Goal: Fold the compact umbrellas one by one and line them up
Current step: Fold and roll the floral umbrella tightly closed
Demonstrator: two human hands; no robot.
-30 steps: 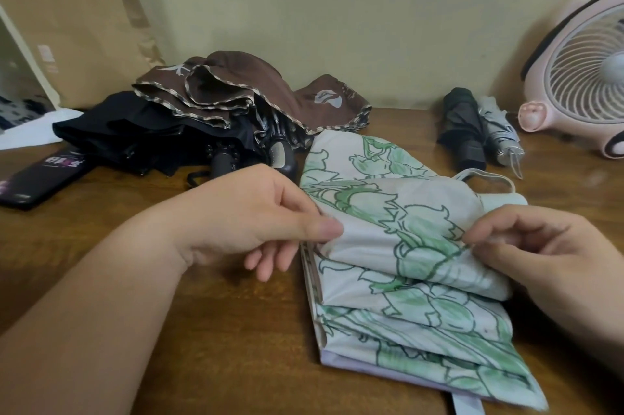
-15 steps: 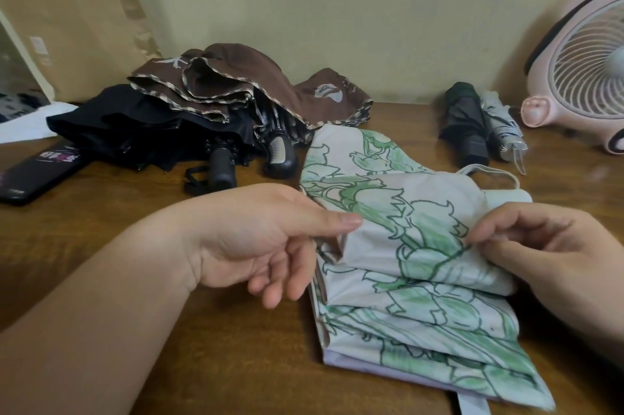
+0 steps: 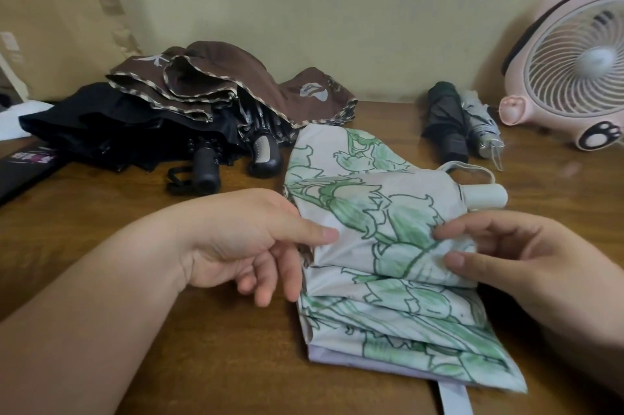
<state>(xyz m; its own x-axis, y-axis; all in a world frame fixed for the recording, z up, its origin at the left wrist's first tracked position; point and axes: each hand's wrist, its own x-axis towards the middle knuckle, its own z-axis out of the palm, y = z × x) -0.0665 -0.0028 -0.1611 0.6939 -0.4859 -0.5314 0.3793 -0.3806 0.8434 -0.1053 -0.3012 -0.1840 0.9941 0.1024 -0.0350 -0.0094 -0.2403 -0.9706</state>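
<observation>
Well, the person has both hands at the white and green umbrella (image 3: 388, 245), which lies flat on the wooden table (image 3: 202, 364) between them, its cloth laid in several pleats. The left hand (image 3: 250, 242) is relaxed and grips nothing. Its top finger is stretched out and the tip touches the near edge of the upper pleat, while the other fingers hang loosely curled just beside the cloth. The right hand (image 3: 526, 262) holds the same upper pleat at the other end, with the cloth pinched between thumb and forefinger.

Just beyond the right hand, the pale handle (image 3: 486, 195) of this umbrella sticks out from the cloth, and a thin loop strap lies behind it. Beyond the left hand, a brown umbrella (image 3: 236, 77) and a black umbrella (image 3: 111, 124) lie unfolded in one heap, the brown one on top, and their dark handles point toward the hand.

Farther beyond the right hand, near the wall, two umbrellas already folded lie side by side and touching: a dark folded umbrella (image 3: 445, 120) and a grey folded umbrella (image 3: 481, 127). A pink fan (image 3: 574, 70) stands on their outer side. A paper bag (image 3: 50, 26) leans on the wall far beyond the left hand.
</observation>
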